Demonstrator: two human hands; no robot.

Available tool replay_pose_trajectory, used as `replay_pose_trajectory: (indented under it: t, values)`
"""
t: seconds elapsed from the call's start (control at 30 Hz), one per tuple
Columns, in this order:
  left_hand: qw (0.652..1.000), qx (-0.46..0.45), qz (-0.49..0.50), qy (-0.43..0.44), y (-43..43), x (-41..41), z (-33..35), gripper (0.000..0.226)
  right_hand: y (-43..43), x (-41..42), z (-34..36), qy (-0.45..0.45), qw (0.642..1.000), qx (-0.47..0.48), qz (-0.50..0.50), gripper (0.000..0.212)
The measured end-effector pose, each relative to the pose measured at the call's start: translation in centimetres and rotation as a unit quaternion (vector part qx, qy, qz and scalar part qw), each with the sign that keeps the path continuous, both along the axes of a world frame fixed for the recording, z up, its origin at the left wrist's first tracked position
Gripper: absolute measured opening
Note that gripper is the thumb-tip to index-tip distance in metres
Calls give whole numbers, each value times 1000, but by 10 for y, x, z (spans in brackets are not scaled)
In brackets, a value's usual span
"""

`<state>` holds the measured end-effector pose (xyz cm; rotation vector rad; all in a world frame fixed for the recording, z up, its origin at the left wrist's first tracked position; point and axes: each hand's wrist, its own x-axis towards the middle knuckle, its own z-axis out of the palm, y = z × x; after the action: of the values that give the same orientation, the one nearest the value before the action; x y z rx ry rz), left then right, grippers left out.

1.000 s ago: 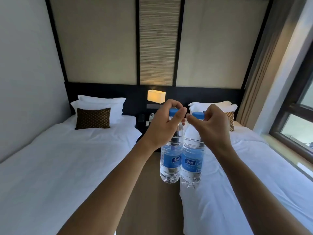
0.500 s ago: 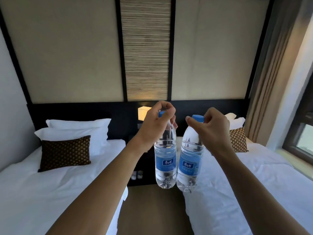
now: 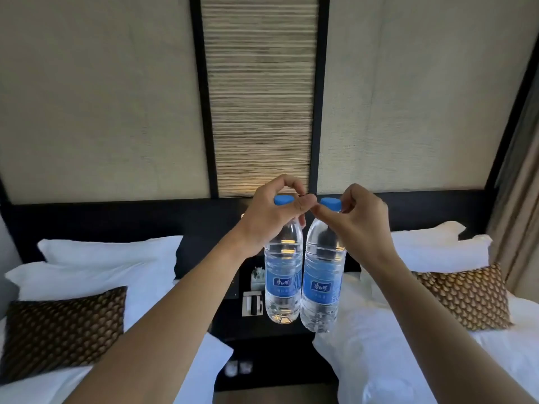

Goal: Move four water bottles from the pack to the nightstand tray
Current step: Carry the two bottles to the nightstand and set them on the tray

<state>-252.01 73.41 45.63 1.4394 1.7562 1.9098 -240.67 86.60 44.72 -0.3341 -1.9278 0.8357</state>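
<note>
My left hand [image 3: 272, 214] grips the neck of a clear water bottle [image 3: 282, 282] with a blue cap and blue label. My right hand [image 3: 354, 218] holds a second, matching water bottle [image 3: 322, 287] by its neck. Both bottles hang upright, side by side and almost touching, above the dark nightstand [image 3: 233, 322] between two beds. A small white tray [image 3: 252, 304] with dark items lies on the nightstand, just left of the left bottle's base. The bottle pack is not in view.
White beds flank the nightstand, the left bed [image 3: 96, 380] and the right bed [image 3: 408, 360], each with white pillows and a brown patterned cushion [image 3: 58, 330]. A small figurine [image 3: 258, 277] stands behind the tray. A dark headboard [image 3: 116, 220] runs behind. A curtain [image 3: 522, 199] hangs at right.
I have come closer to the nightstand; it and the pillows now fill more of the view. Both hands still hold their bottles, and the bottles hang closer together over the nightstand.
</note>
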Motion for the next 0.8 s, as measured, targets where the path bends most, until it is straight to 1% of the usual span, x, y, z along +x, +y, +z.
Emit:
replay_pose_trajectory:
  t: [0.1, 0.27, 0.4, 0.5, 0.6, 0.7, 0.8]
  values:
    - [1000, 7, -8, 15, 55, -84, -12, 14, 48, -79, -16, -3, 1000, -9, 6, 56]
    - [1000, -9, -5, 30, 146, -215, -22, 9, 134, -203, -26, -37, 999, -21, -10, 51]
    - [999, -15, 14, 35, 225, -303, -30, 14, 210, -291, -33, -51, 997, -44, -21, 52]
    - [998, -26, 35, 52, 289, -361, -46, 17, 273, -352, -52, -63, 997, -46, -17, 54]
    - [997, -28, 45, 56, 334, -398, -66, 17, 323, -391, -72, -67, 997, -47, -9, 52]
    - [998, -33, 48, 39, 397, -439, -101, 15, 388, -437, -105, -68, 996, -50, -3, 47]
    - [998, -30, 52, 33, 454, -477, -149, 15, 447, -477, -153, -63, 997, -46, 7, 47]
